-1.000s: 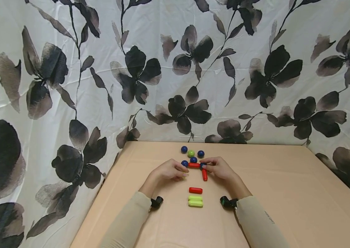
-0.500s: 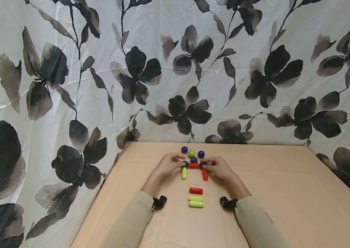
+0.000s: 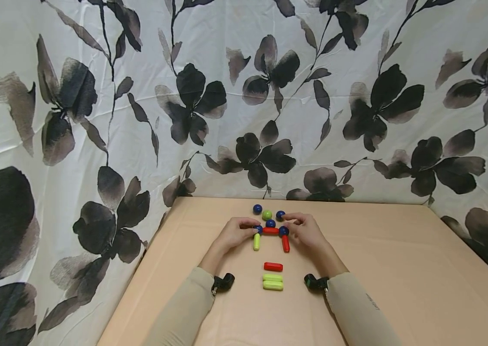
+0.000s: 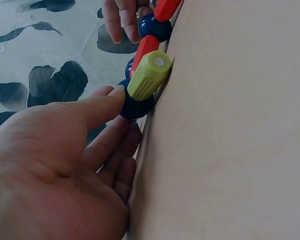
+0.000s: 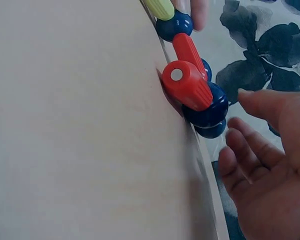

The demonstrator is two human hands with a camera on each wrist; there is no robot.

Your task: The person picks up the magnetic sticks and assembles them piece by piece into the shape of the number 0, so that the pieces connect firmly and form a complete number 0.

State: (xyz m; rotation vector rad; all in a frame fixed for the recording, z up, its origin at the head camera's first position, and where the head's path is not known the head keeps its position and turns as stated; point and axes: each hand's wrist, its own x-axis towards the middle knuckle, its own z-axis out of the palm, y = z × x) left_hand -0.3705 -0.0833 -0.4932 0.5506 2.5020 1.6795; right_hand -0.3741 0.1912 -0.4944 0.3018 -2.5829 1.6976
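Observation:
On the table, magnetic rods and balls form a joined figure. A red rod [image 3: 271, 231] links a left blue ball [image 3: 259, 229] and a right blue ball [image 3: 284, 231]. From the left ball a yellow-green rod [image 4: 150, 75] points toward me; from the right one, another red rod [image 5: 187, 86] does. My left hand [image 3: 232, 234] pinches the left ball between thumb and fingers. My right hand [image 3: 309, 234] is off the right ball, thumb and fingers apart. Its fingertips are near a farther blue ball [image 3: 280, 215]; whether they touch it, I cannot tell.
Behind the red crossbar lie a blue ball [image 3: 271, 223], a green ball [image 3: 267, 215] and another blue ball [image 3: 257, 209]. Closer to me are a loose red rod [image 3: 273, 266] and two yellow-green rods [image 3: 273, 285]. A floral cloth [image 3: 226, 110] hangs behind the table.
The left hand has brought the yellow-green rod into view, and it now sits at the left blue ball. The right hand has let go of the right blue ball and moved slightly farther back.

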